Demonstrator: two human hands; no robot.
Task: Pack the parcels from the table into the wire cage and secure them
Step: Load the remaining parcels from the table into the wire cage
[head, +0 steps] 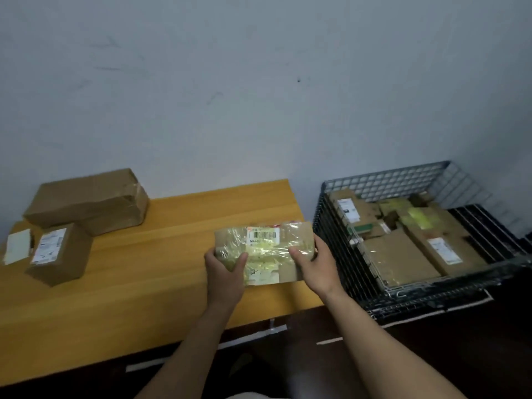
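I hold a flat brown cardboard parcel wrapped in yellowish clear tape with a white barcode label [263, 250] over the right end of the yellow wooden counter [149, 269], my left hand [226, 267] curled round its left edge with the thumb on top and my right hand [315, 262] gripping its right edge the same way. Just to the right stands the grey wire cage [383, 182], already holding several brown cardboard parcels [403, 254]. At the counter's far left lie a long taped brown box [86, 197] and a small brown box with a white label [59, 251], touching each other.
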